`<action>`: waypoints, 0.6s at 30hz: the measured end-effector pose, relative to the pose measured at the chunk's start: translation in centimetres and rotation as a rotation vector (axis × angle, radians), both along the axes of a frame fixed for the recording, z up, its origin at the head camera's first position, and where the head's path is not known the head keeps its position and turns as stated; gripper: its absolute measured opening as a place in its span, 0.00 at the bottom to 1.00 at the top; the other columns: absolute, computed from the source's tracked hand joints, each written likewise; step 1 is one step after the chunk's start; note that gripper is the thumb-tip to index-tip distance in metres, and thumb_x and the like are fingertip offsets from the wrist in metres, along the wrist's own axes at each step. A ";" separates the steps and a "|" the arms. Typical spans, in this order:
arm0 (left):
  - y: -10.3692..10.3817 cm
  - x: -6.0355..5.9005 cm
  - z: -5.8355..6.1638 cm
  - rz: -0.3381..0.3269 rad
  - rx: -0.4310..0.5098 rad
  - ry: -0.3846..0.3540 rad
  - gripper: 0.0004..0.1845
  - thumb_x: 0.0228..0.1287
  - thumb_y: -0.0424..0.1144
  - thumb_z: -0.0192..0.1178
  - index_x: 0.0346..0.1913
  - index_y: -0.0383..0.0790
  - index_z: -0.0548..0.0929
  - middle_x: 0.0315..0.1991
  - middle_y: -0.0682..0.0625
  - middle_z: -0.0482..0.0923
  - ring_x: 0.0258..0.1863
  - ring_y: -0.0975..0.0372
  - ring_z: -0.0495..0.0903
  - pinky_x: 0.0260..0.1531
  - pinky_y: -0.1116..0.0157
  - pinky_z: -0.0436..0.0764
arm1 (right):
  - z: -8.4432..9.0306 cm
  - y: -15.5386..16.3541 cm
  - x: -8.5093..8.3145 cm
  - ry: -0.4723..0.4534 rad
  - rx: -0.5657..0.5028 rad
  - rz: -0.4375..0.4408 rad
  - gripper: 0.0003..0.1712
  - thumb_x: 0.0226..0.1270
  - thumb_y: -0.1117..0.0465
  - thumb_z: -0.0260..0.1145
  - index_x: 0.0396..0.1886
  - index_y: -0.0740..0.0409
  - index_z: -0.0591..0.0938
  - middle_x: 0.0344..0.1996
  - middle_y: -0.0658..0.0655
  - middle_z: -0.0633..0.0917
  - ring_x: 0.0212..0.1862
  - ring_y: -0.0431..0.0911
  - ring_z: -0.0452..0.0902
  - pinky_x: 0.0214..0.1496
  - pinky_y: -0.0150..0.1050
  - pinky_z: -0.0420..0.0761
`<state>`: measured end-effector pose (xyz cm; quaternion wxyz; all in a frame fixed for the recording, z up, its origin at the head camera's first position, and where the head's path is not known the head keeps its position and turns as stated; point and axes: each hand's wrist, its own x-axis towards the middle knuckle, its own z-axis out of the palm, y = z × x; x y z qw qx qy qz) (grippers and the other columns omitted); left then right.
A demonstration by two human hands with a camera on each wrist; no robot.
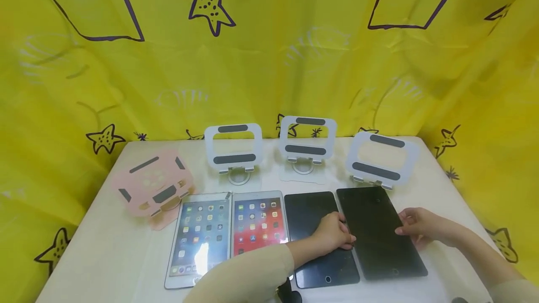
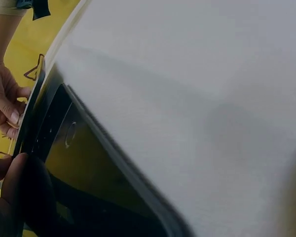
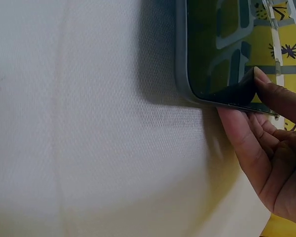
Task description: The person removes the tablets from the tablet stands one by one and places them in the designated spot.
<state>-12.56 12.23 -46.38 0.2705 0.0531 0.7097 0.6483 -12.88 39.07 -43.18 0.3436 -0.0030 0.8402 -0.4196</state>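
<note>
A black-screened tablet (image 1: pixel 379 237) at the right of the row is held by its two long sides. My left hand (image 1: pixel 334 235) reaches across the neighbouring black tablet (image 1: pixel 313 214) and pinches the left edge. At the opposite edge, my right hand (image 1: pixel 421 226) grips with the thumb on top and fingers underneath, as the thumb (image 3: pixel 278 98) in the right wrist view makes plain. That view also has a shadow on the cloth beside the tablet's corner, so it sits a little above the table. Part of the left fingertips is hidden in the left wrist view.
Left of the black tablets lie two lit tablets, one with a blue screen (image 1: pixel 202 233) and one with a red-blue screen (image 1: pixel 258 223). Behind stand a pink stand (image 1: pixel 153 179) and three white stands (image 1: pixel 233 158), (image 1: pixel 307 148), (image 1: pixel 381 158). Yellow curtains (image 1: pixel 252 74) enclose the white table (image 1: pixel 105 247).
</note>
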 end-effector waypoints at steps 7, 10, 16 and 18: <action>-0.9 -0.8 0.4 -0.076 -0.032 0.010 0.23 0.51 0.21 0.63 0.54 0.21 0.75 0.24 0.41 0.84 0.24 0.52 0.86 0.19 0.67 0.82 | 0.2 0.2 -0.1 -0.023 0.048 -0.029 0.27 0.62 0.58 0.66 0.49 0.76 0.67 0.28 0.55 0.78 0.28 0.46 0.75 0.30 0.40 0.83; -1.6 -1.1 0.3 -0.099 -0.040 0.045 0.25 0.51 0.24 0.66 0.54 0.21 0.76 0.23 0.43 0.85 0.22 0.56 0.85 0.19 0.68 0.82 | 0.3 -0.2 -0.2 -0.006 0.105 -0.050 0.24 0.61 0.59 0.67 0.44 0.74 0.69 0.27 0.55 0.78 0.28 0.46 0.75 0.30 0.40 0.83; -3.4 -1.7 0.4 -0.128 -0.103 0.175 0.27 0.49 0.28 0.70 0.54 0.23 0.76 0.23 0.46 0.85 0.17 0.62 0.82 0.18 0.71 0.81 | 0.5 -1.0 -0.3 0.041 0.236 -0.070 0.18 0.60 0.58 0.67 0.37 0.69 0.71 0.21 0.54 0.74 0.24 0.44 0.73 0.28 0.40 0.83; -4.1 -2.0 0.7 -0.148 -0.137 0.237 0.27 0.49 0.30 0.70 0.54 0.24 0.77 0.24 0.47 0.85 0.16 0.65 0.81 0.19 0.73 0.80 | 0.8 -1.2 -0.5 0.035 0.277 -0.064 0.20 0.62 0.55 0.66 0.37 0.69 0.72 0.22 0.54 0.75 0.25 0.45 0.73 0.29 0.41 0.82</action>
